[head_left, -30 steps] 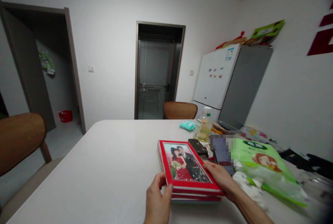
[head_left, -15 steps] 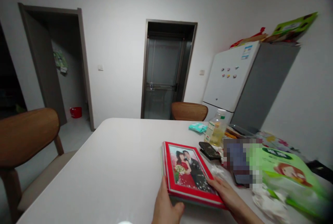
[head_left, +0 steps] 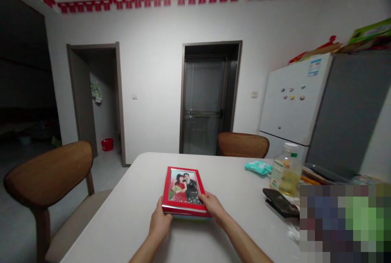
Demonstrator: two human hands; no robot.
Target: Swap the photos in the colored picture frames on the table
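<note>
A red-bordered album or box (head_left: 183,206) with a photo of a couple on its front is held between both hands over the white table (head_left: 128,214). My left hand (head_left: 160,221) grips its near left corner, thumb at the near edge. Along the right side, near the lower right corner, my right hand (head_left: 214,206) has its fingers closed on it. A greenish layer shows beneath the red cover. Whether the underside touches the table cannot be made out.
On the table's right are a teal packet (head_left: 258,167), a bottle of yellow liquid (head_left: 286,171), a dark phone-like object (head_left: 281,202) and a blurred-out patch. Wooden chairs stand at the left (head_left: 51,173) and far side (head_left: 243,144). A fridge (head_left: 293,100) is behind.
Both hands have carried the red album left, away from the bottle and the items on the right. The view has tilted up and turned left, showing more wall.
</note>
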